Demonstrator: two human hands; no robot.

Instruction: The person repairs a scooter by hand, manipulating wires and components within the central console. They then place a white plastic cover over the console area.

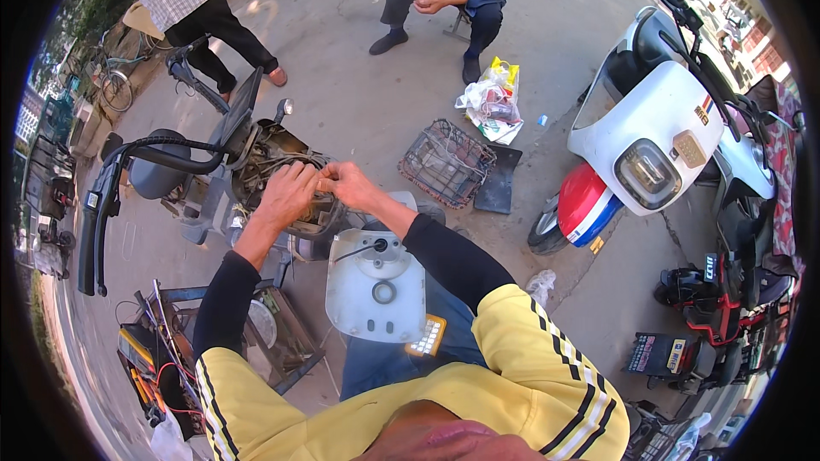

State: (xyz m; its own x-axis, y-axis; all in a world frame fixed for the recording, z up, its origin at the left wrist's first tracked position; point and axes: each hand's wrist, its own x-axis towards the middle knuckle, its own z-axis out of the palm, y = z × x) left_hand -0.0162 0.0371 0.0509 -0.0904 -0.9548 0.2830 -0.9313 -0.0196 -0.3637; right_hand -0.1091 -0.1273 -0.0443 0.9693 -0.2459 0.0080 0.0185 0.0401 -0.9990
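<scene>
My left hand (287,196) and my right hand (350,186) meet over the opened front of an electric scooter, fingertips close together. Both are closed, the fingers curled in a pinch; what lies between them is too small and covered to make out. Below and around them runs a bundle of wires (272,160) inside the exposed housing. A pale plastic panel (352,312) with a round fitting and slots rests over my lap, and a black cable (366,249) reaches its fitting. The scooter's handlebar (89,235) stands to the left of my hands.
A wire basket (446,162) and a black flat piece (498,181) lie right of the scooter, near plastic bags (494,107). A tool box (154,376) and metal frame (295,371) are lower left. A white scooter (632,128) stands right. Two people are ahead, one seated.
</scene>
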